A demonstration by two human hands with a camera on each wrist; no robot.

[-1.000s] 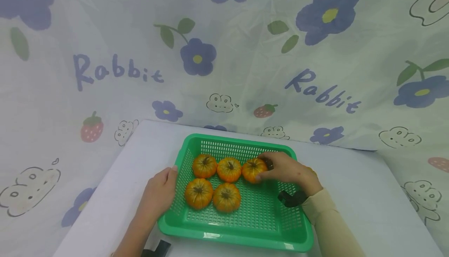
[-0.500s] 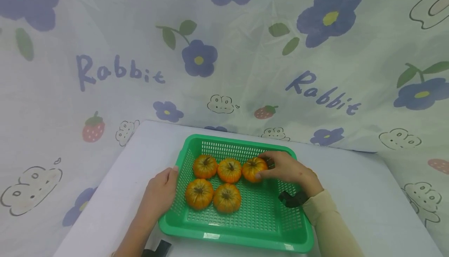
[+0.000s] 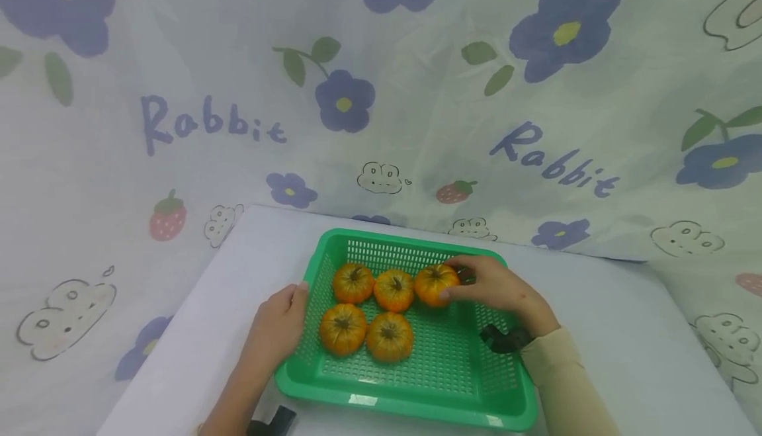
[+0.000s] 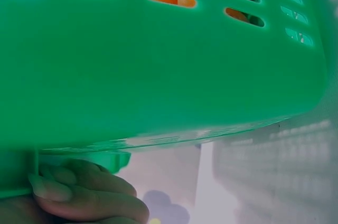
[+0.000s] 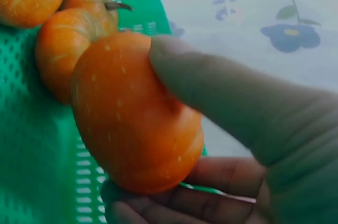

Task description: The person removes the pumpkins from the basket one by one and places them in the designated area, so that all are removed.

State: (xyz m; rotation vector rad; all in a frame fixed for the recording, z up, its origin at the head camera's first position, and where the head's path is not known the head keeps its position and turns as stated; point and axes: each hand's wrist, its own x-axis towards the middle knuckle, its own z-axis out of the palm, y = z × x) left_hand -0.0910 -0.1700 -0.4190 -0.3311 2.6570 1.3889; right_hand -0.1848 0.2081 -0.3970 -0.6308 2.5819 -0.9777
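Note:
Several small orange pumpkins sit in a green plastic basket (image 3: pixel 417 409) on the table. Three line the back row, among them a left one (image 3: pixel 352 283) and a middle one (image 3: pixel 393 290). Two more, a front left pumpkin (image 3: pixel 342 329) and one beside it (image 3: pixel 389 337), lie in front. My right hand (image 3: pixel 497 287) grips the back right pumpkin (image 3: pixel 436 284) from its right side; the right wrist view shows thumb and fingers around this pumpkin (image 5: pixel 132 118). At the basket's left rim, my left hand (image 3: pixel 276 323) holds on, its fingers (image 4: pixel 90 197) curled at the edge in the left wrist view.
A white tabletop (image 3: pixel 613 330) surrounds the basket. Behind it hangs a curtain (image 3: pixel 417 145) printed with flowers and rabbits. A black wrist mount (image 3: pixel 506 339) on my right arm overhangs the basket's right wall.
The view has shifted slightly. My right hand and its pumpkin appear to have risen a little against the neighbouring pumpkins. My left hand stays on the basket rim.

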